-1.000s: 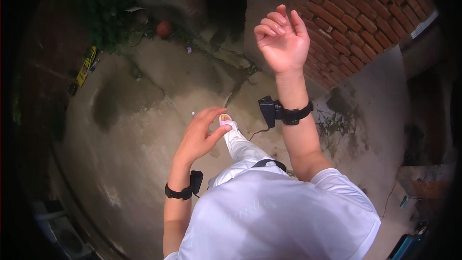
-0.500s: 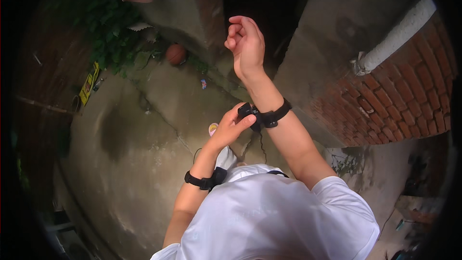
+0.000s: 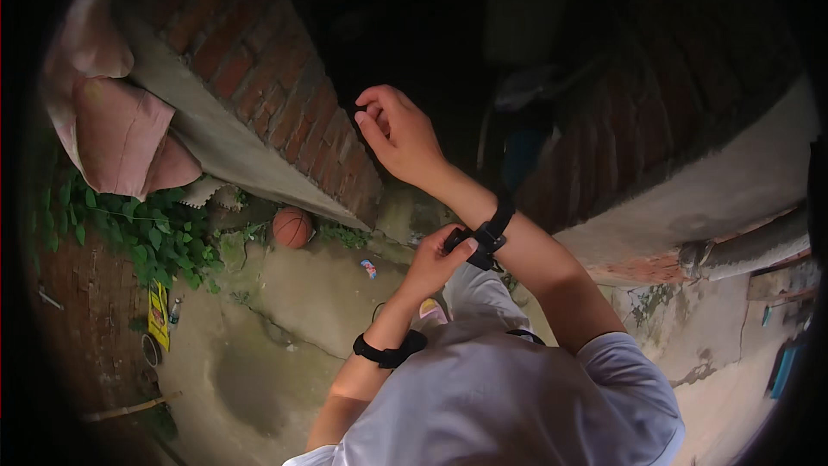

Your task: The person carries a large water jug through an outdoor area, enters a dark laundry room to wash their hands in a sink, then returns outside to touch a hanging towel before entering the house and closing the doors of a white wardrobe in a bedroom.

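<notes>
Outdoor yard, dim light. Cracked concrete floor (image 3: 285,328); red brick walls (image 3: 259,86) flank a dark doorway (image 3: 448,43). Green creeper (image 3: 147,233), basketball (image 3: 292,227) at wall base.

Counted in view: two hands, the left hand (image 3: 435,263) and the right hand (image 3: 398,134). Two black wrist straps, one on the left wrist (image 3: 388,350), one on the right wrist (image 3: 487,236). One orange basketball (image 3: 292,227) on the ground. One yellow flat package (image 3: 158,314) by the greenery. One small plastic bottle (image 3: 175,311) beside it. One pink cloth (image 3: 121,134) draped on the ledge. One grey drainpipe (image 3: 742,246) at right.
</notes>
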`<action>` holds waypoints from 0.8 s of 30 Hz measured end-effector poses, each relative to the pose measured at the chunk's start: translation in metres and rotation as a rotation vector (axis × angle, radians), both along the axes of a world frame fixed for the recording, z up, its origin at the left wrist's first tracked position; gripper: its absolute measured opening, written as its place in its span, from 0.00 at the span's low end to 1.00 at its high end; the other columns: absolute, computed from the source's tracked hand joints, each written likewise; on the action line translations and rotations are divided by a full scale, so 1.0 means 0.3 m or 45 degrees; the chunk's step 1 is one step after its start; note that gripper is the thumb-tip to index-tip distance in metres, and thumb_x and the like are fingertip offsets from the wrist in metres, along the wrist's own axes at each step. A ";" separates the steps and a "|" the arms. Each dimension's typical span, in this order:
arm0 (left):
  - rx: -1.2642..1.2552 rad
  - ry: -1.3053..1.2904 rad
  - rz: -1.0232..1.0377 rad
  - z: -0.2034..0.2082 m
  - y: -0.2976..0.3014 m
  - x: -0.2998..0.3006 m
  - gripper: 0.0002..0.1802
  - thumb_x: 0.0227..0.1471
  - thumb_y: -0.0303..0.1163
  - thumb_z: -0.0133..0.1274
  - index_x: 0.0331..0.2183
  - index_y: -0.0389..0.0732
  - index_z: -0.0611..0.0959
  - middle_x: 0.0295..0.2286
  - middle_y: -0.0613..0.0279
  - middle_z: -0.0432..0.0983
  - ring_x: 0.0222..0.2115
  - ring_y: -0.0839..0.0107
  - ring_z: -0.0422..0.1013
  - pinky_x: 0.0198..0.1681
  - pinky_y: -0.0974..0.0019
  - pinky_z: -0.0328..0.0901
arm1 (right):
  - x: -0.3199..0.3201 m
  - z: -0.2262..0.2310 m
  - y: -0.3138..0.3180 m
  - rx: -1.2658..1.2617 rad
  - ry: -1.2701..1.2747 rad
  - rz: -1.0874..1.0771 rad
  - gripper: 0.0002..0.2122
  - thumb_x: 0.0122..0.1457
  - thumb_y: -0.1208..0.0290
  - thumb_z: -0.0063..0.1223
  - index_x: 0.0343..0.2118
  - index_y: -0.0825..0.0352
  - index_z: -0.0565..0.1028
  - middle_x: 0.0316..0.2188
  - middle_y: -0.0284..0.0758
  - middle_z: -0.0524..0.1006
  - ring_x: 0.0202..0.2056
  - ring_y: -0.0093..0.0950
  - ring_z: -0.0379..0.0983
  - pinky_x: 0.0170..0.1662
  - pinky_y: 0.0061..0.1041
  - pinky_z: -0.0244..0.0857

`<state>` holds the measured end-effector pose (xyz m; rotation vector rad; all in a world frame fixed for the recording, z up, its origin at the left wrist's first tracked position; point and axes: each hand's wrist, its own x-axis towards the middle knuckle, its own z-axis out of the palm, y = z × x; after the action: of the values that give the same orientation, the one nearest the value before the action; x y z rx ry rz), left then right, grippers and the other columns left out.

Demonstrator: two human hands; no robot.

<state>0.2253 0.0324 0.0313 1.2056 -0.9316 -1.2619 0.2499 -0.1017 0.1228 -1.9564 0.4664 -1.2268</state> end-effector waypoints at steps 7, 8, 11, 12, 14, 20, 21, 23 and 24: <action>-0.041 -0.125 -0.264 -0.073 -0.493 0.341 0.26 0.56 0.47 0.45 0.47 0.35 0.71 0.30 0.63 0.72 0.30 0.75 0.67 0.37 0.73 0.61 | 0.087 -0.150 -0.557 0.656 0.025 0.318 0.07 0.58 0.71 0.45 0.37 0.67 0.69 0.25 0.32 0.71 0.22 0.17 0.67 0.27 0.16 0.62; 0.123 -0.185 -0.219 -0.057 -0.585 0.417 0.26 0.57 0.48 0.42 0.46 0.34 0.71 0.31 0.60 0.73 0.32 0.72 0.69 0.39 0.71 0.62 | 0.085 -0.145 -0.648 0.435 0.243 0.222 0.08 0.57 0.70 0.47 0.38 0.67 0.69 0.26 0.34 0.72 0.23 0.21 0.69 0.28 0.19 0.64; 0.492 -0.541 0.012 -0.108 -0.787 0.662 0.25 0.58 0.46 0.41 0.45 0.33 0.73 0.32 0.53 0.76 0.36 0.67 0.71 0.43 0.67 0.63 | 0.080 -0.230 -0.932 -0.177 0.701 0.013 0.12 0.55 0.68 0.51 0.40 0.66 0.69 0.30 0.39 0.75 0.30 0.32 0.74 0.32 0.29 0.67; 0.495 -0.539 0.009 -0.094 -0.841 0.732 0.25 0.58 0.46 0.41 0.45 0.33 0.73 0.32 0.53 0.76 0.36 0.67 0.71 0.43 0.67 0.63 | 0.060 -0.266 -1.003 -0.106 0.823 0.022 0.13 0.55 0.67 0.51 0.41 0.66 0.69 0.30 0.39 0.75 0.30 0.34 0.74 0.33 0.31 0.68; 0.409 -0.716 0.166 -0.068 -0.947 0.860 0.21 0.58 0.41 0.43 0.44 0.34 0.74 0.32 0.51 0.76 0.36 0.67 0.72 0.41 0.67 0.64 | 0.044 -0.298 -1.141 0.051 1.094 0.093 0.15 0.54 0.64 0.51 0.42 0.65 0.69 0.32 0.42 0.75 0.33 0.38 0.74 0.36 0.34 0.68; 0.268 -0.479 0.387 -0.052 -1.263 1.111 0.15 0.56 0.36 0.47 0.44 0.39 0.75 0.30 0.55 0.76 0.33 0.70 0.72 0.37 0.68 0.65 | 0.144 -0.241 -1.497 0.262 1.732 0.332 0.19 0.54 0.58 0.49 0.46 0.64 0.69 0.36 0.46 0.75 0.37 0.41 0.73 0.39 0.37 0.67; 0.271 -0.476 0.426 -0.046 -1.304 1.150 0.15 0.56 0.36 0.47 0.44 0.39 0.75 0.30 0.55 0.76 0.33 0.70 0.72 0.37 0.68 0.65 | 0.189 -0.232 -1.561 0.379 1.729 0.387 0.19 0.55 0.58 0.48 0.46 0.64 0.69 0.36 0.46 0.75 0.38 0.41 0.73 0.40 0.37 0.67; 0.371 -0.586 0.436 -0.121 -1.403 1.237 0.15 0.56 0.37 0.46 0.43 0.41 0.75 0.31 0.56 0.75 0.32 0.72 0.71 0.37 0.68 0.65 | 0.256 -0.182 -1.668 0.170 1.583 0.283 0.20 0.55 0.57 0.47 0.47 0.64 0.69 0.37 0.46 0.75 0.39 0.41 0.72 0.41 0.37 0.67; 0.370 -0.571 0.450 -0.178 -1.452 1.290 0.15 0.56 0.37 0.46 0.43 0.41 0.75 0.31 0.56 0.75 0.32 0.72 0.71 0.37 0.68 0.65 | 0.291 -0.167 -1.722 -0.017 1.408 0.175 0.20 0.56 0.57 0.47 0.48 0.64 0.68 0.38 0.45 0.74 0.40 0.41 0.72 0.43 0.37 0.66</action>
<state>0.6123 -0.4032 -0.0220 1.8448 -0.8143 -0.8742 0.3372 -0.6183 0.0726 -2.4922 0.8226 0.0492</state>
